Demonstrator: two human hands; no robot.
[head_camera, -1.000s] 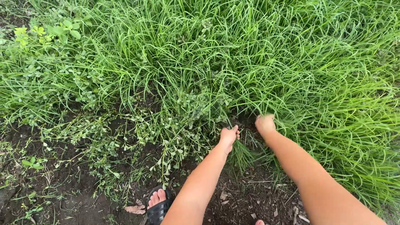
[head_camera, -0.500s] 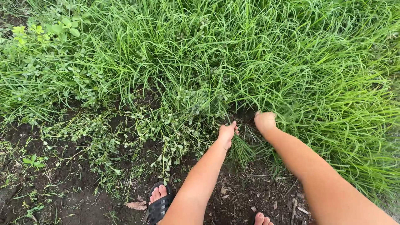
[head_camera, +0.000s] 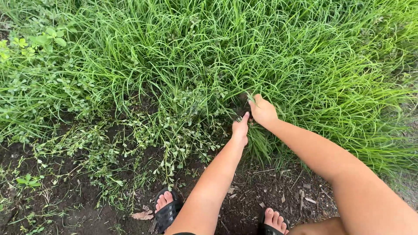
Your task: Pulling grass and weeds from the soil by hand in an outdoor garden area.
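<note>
Both grips — left hand (head_camera: 240, 129), right hand (head_camera: 262, 111) — at grass clump (head_camera: 257, 143) base

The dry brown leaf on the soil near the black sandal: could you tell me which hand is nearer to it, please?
Left. The left hand is up and right of the leaf; the right hand is farther.

Soft even daylight, no hard shadows, sharp focus
</note>
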